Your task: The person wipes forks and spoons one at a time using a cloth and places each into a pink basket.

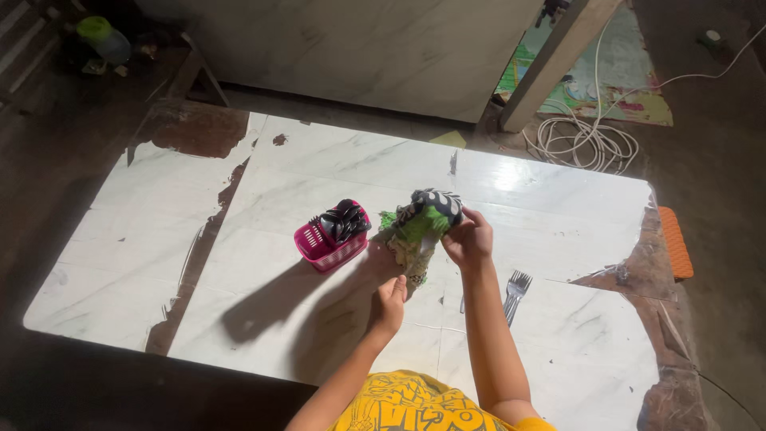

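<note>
I take the marble-patterned table (239, 207) as the landmark: white sheet with torn, peeling patches at its corners, lit hard from above.

Near the table's middle I see a green-and-black patterned cloth (420, 223) held up off the surface, bunched, its long axis hanging roughly down and toward the person. Both hands meet at it. The right hand (469, 239) grips the upper end of the cloth from the right, fingers closed around the bundle, forearm running straight back to the table's near edge. The left hand (388, 305) sits lower and nearer the person, at the hanging tail of the cloth; I cannot tell whether it pinches the tail or only touches it. The right hand is the one carrying the load.

Just left of the cloth stands a pink slotted basket (329, 243) with dark utensil handles sticking up. Right of the right forearm a metal fork (515, 292) lies flat, tines pointing away from the person.
</note>
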